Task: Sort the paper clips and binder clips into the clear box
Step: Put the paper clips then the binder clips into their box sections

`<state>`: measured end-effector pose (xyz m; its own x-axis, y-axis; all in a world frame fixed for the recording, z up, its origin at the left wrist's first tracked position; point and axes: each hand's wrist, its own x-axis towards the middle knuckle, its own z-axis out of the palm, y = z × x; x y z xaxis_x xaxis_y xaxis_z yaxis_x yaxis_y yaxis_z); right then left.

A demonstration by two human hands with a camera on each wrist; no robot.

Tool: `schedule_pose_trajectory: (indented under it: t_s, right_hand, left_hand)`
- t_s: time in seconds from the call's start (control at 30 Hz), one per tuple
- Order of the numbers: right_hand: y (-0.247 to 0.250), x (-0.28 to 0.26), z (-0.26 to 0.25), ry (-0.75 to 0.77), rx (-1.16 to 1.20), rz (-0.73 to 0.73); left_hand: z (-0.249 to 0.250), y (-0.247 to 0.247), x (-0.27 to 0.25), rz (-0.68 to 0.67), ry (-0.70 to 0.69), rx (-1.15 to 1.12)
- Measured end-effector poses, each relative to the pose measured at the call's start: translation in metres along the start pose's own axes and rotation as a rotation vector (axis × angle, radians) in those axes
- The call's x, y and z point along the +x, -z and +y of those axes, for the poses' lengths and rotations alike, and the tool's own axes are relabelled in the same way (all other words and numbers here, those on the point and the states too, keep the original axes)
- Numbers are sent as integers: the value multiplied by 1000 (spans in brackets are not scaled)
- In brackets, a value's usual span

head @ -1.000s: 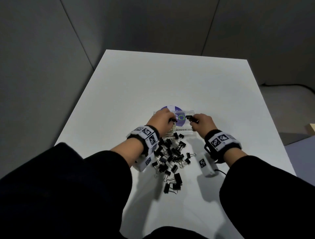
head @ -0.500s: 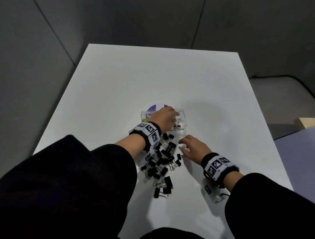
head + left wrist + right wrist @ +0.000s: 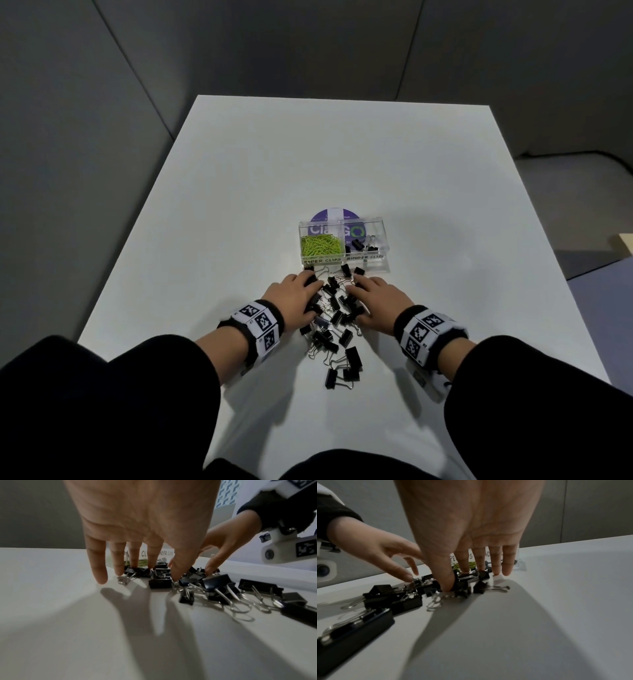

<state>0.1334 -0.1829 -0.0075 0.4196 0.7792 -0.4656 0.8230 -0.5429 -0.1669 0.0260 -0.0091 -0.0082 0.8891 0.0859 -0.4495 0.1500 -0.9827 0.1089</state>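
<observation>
The clear box (image 3: 376, 224) stands mid-table with green paper clips (image 3: 322, 245) in its left compartment and a few black binder clips (image 3: 358, 244) in its right one. A loose pile of black binder clips (image 3: 337, 337) lies just in front of it. My left hand (image 3: 308, 291) rests on the pile's left side with straight, spread fingers (image 3: 101, 574), and its thumb tip touches a clip (image 3: 160, 584). My right hand (image 3: 358, 301) lies on the right side with straight fingers (image 3: 506, 563), thumb pressed among the clips (image 3: 462, 586). Neither hand grips a clip.
A round purple disc (image 3: 330, 214) lies under the box's far side. The white table (image 3: 308, 154) runs far beyond the box, with grey walls behind and to the left. Its right edge drops to a lower grey surface (image 3: 582, 205).
Both hands were at the box a second ago, the right holding a binder clip. The right hand came back to the pile first, then the left; both now rest on the clips.
</observation>
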Motion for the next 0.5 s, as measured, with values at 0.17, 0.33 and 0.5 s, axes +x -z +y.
schedule_pose_trajectory:
  t_s: [0.17, 0.33, 0.5]
  right_hand:
    - [2, -3, -6, -59, 76, 53]
    - [2, -4, -12, -100, 121, 53]
    - [-1, -4, -20, -135, 110, -11]
  left_hand:
    - [0, -5, -4, 46, 24, -109]
    - [0, -1, 5, -14, 59, -207]
    - [8, 1, 8, -18, 111, -277]
